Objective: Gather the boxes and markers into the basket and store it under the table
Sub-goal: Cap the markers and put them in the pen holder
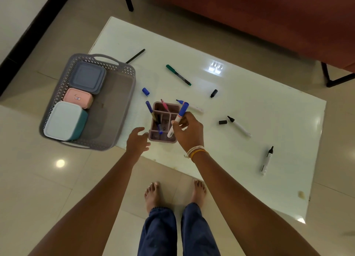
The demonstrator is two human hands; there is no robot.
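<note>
1. Table (240,106), white and glossy, fills the middle of the view; tiled floor around it.
2. Basket (115,102), grey lattice plastic, sits at the table's left end, overhanging the edge. Three boxes lie in a row along its left wall: blue-grey box (87,77) farthest, pink box (77,98) in the middle, teal box with pale lid (64,121) nearest.
3. Right hand (189,130) pinches a blue-capped white marker (177,119) between thumb and fingertips, its lower end over the holder.
4. Left hand (137,139), fingers spread and loosely bent, holds nothing; just beside the holder's left side. Contact cannot be told.
5. Marker holder (164,121), mauve with compartments, stands on the table between the hands; a pink pen and blue pens stand tilted inside.
6. Loose on the table: green marker (178,74), thin black pen (135,56), two uncapped black-tipped white markers (239,126) (267,160), one uncapped blue-tipped marker (190,106).
7. Separate caps: blue cap (146,91), black caps (213,93) (222,122).
</note>
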